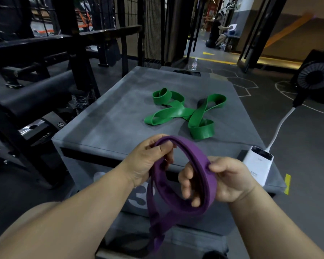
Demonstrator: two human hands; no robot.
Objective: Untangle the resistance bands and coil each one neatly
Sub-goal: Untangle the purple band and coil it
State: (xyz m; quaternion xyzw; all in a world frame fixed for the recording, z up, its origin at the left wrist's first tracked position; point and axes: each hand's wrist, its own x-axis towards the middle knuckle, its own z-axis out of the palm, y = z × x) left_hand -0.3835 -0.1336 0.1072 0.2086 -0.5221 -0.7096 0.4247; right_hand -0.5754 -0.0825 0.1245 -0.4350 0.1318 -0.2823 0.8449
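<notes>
A purple resistance band forms a doubled loop in the air in front of me, below the near edge of the grey padded box. My left hand pinches the loop's upper left part. My right hand grips its right side, thumb on the outside and fingers curled through the loop. A loose tail of the purple band hangs down to the lower middle. A green resistance band lies twisted in several loops on top of the box, untouched.
A white power bank with a white cable lies at the box's right edge. A black fan stands at the far right. Black gym racks and a padded roller fill the left. A water bottle stands on the floor beyond the box, and a person sits far back.
</notes>
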